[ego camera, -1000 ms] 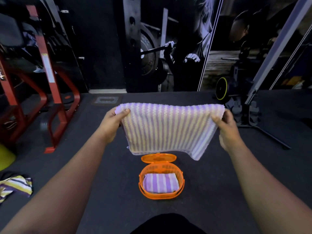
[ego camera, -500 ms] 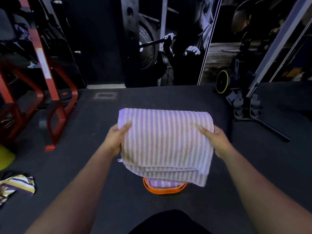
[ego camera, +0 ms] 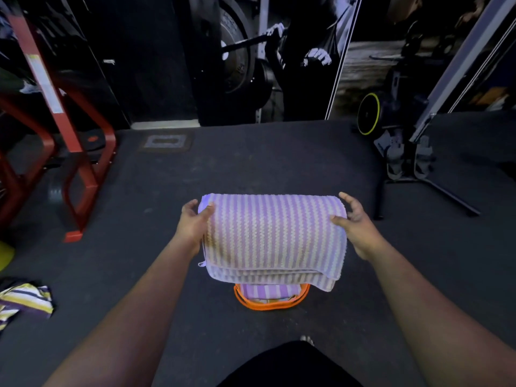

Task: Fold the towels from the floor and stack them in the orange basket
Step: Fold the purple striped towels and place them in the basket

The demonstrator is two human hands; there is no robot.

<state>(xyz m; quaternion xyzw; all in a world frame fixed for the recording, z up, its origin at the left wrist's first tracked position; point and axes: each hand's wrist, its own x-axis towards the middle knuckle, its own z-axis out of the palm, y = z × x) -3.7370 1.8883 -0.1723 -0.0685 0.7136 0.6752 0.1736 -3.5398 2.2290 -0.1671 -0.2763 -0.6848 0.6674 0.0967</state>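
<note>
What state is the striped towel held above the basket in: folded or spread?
Folded: the striped towel shows stacked layered edges at its near side.

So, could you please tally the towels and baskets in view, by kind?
Purple striped towels: 2, the held towel and the basket towel
Yellow striped towel on the floor: 1
Orange basket: 1
Total: 4
</note>
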